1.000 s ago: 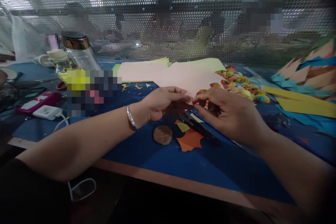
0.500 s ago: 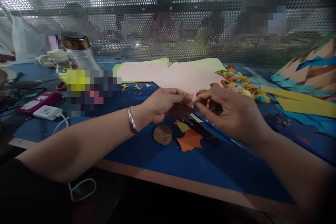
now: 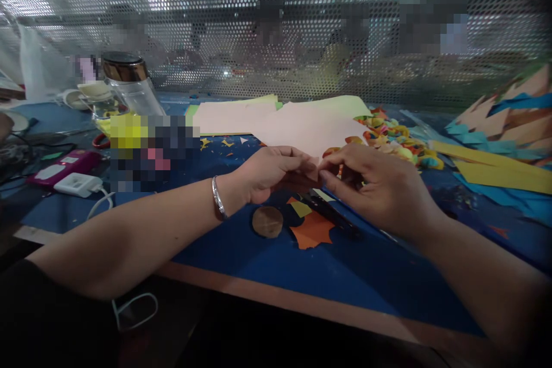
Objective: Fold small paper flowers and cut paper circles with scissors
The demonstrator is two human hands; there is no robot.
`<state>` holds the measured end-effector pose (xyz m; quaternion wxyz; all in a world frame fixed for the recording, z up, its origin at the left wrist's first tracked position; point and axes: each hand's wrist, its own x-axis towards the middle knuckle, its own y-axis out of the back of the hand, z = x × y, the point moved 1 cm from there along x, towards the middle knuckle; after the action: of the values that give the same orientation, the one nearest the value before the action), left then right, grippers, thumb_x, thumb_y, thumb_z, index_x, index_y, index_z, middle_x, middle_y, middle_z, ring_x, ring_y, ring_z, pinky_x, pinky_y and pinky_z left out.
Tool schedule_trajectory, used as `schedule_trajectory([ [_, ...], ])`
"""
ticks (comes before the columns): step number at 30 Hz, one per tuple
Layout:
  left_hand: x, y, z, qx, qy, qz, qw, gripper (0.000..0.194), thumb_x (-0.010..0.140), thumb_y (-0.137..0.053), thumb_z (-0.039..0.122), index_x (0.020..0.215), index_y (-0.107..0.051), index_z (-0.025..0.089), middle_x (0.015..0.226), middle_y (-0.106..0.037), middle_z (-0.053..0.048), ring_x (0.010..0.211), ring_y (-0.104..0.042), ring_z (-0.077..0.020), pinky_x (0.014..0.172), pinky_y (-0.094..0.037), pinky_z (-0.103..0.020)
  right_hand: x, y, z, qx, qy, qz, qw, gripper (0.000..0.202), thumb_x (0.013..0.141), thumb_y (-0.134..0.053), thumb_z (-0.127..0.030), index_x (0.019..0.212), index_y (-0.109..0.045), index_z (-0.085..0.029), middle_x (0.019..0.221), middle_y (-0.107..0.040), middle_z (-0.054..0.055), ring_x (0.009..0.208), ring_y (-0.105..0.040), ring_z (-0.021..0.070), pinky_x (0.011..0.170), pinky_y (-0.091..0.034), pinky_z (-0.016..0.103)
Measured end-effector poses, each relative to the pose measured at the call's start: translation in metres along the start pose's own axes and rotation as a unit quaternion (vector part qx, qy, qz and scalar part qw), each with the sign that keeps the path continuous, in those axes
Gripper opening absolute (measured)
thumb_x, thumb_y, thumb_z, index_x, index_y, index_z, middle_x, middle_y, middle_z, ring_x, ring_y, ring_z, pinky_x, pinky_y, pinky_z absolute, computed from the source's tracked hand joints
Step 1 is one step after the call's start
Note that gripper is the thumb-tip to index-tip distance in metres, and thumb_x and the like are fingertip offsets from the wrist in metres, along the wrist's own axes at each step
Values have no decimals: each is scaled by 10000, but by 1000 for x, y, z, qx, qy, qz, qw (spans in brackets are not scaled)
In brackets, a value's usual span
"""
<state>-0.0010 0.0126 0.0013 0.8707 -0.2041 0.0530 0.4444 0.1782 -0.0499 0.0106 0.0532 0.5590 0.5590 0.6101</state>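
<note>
A small pale pink paper piece [image 3: 313,169] is pinched between the fingers of my left hand [image 3: 276,171], above the blue table. My right hand [image 3: 371,181] has its thumb and forefinger closed at the paper's right edge. Below the hands lie a black-handled tool [image 3: 334,215], partly hidden, an orange jagged paper scrap [image 3: 311,231] and a yellow-green scrap [image 3: 301,209]. A round brown disc [image 3: 267,222] rests left of the orange scrap. Large pale pink sheets [image 3: 302,123] spread out behind the hands.
Colourful cut pieces [image 3: 403,141] are heaped behind my right hand, with yellow strips [image 3: 500,169] and a layered paper stack [image 3: 513,121] at right. At left stand a bottle [image 3: 135,89], a purple device [image 3: 64,168] and a white charger [image 3: 80,184]. Perforated metal [image 3: 302,63] rises behind.
Both hands stay almost in place around the small paper, with only slight shifts of the fingers. The things on the table look unmoved.
</note>
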Motion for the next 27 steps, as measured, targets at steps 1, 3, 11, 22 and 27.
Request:
schedule_trajectory([
  [1,0,0,0,0,-2,3,1000,108,868,-667,117,765,-671,149,723,-743,-39,662,-722,-127,724,-581,-271,0,0,1,2,-3,2,1000,66,928,-582,-247,912,-646,-243,804,-686,19,626,-608,158,607,-467,309],
  [3,0,1,1,-8,-7,12,1000,123,870,-669,126,750,-672,150,747,-742,-48,695,-730,-134,759,-584,-289,-1,0,2,3,-5,0,1000,72,929,-580,-233,915,-650,-238,813,-683,19,594,-589,142,591,-466,300],
  [11,1,0,0,-21,6,19,1000,104,842,-696,120,747,-668,151,753,-739,-56,706,-727,-136,751,-574,-280,-1,-4,3,-16,16,-22,1000,66,941,-585,-214,963,-646,-226,861,-684,34,605,-585,145,600,-453,308],
  [22,-6,-6,2,16,-20,-19,999,153,878,-677,161,729,-657,130,729,-745,-49,648,-733,-137,710,-573,-287,-2,-1,3,21,-72,13,997,56,891,-610,-223,836,-615,-231,713,-617,2,542,-537,134,553,-448,295],
  [27,-6,-6,-1,32,-87,-45,995,238,739,-858,229,791,-653,119,718,-734,-40,669,-715,-129,717,-566,-286,-1,-1,5,38,-97,20,994,57,874,-622,-226,820,-630,-213,682,-614,-9,508,-530,119,513,-440,278],
])
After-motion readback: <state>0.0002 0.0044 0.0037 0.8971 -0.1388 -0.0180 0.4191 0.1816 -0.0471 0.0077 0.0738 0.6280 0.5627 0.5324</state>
